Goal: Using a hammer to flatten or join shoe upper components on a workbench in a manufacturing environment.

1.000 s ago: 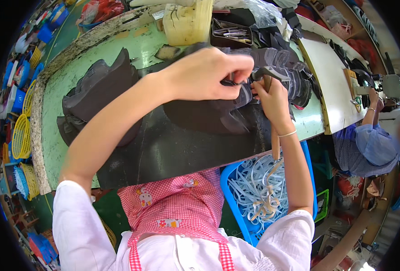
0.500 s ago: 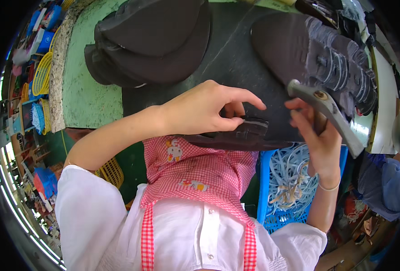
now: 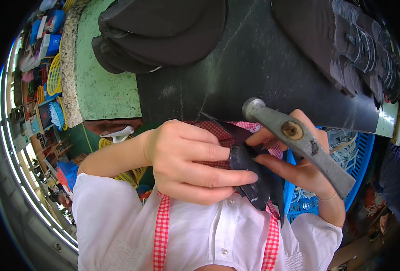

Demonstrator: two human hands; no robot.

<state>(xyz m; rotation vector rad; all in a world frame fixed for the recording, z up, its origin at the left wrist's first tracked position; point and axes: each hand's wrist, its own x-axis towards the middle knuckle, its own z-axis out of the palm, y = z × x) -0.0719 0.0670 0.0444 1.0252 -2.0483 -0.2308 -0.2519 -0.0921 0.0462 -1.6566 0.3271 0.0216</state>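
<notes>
Both hands pinch one dark leather piece [image 3: 254, 176], left hand [image 3: 186, 162] fingers clamped tight. Right hand [image 3: 299, 167] also grips a hammer [image 3: 299, 135]. Everything's pulled closer to the chest than half a second ago.

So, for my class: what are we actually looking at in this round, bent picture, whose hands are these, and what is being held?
There is no machine here. A person wears a wide fisheye camera on the head, looking down, so straight edges curve. The left hand and right hand both pinch a small dark piece of material close to the chest. The right hand also holds a hammer, metal head up. Above lies a green worktable with a black mat and stacks of dark cut pieces. A blue basket sits to the right.
</notes>
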